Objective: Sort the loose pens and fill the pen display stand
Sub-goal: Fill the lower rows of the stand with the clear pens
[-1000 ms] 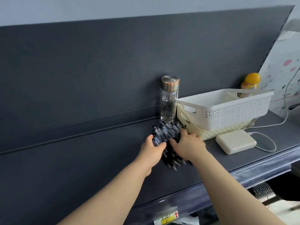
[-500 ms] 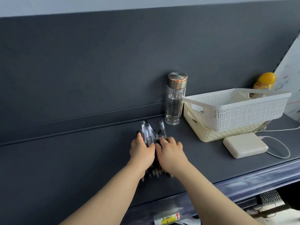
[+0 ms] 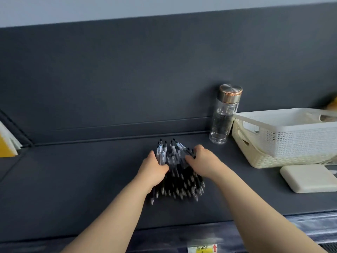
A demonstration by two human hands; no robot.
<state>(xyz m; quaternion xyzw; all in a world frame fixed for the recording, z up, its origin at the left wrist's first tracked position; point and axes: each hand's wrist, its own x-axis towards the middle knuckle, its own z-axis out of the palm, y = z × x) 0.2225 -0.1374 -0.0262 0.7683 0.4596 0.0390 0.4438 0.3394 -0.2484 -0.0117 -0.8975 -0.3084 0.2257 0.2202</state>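
Careful: your left hand (image 3: 155, 168) and right hand (image 3: 202, 161) are apart, each curled against one side of the black pens (image 3: 180, 181) heaped mid-frame on the dark shelf (image 3: 73, 179). Squeeze unevenly and the stragglers at lower left will likely slip out and roll toward the front lip. Just right of the pile stands a glass water bottle (image 3: 223, 117) — a careless sweep could topple it. Further right, a white basket (image 3: 291, 136) sits nested in a cream basket (image 3: 255, 159), with a white power pack (image 3: 310, 178) in front. No display stand is in view.
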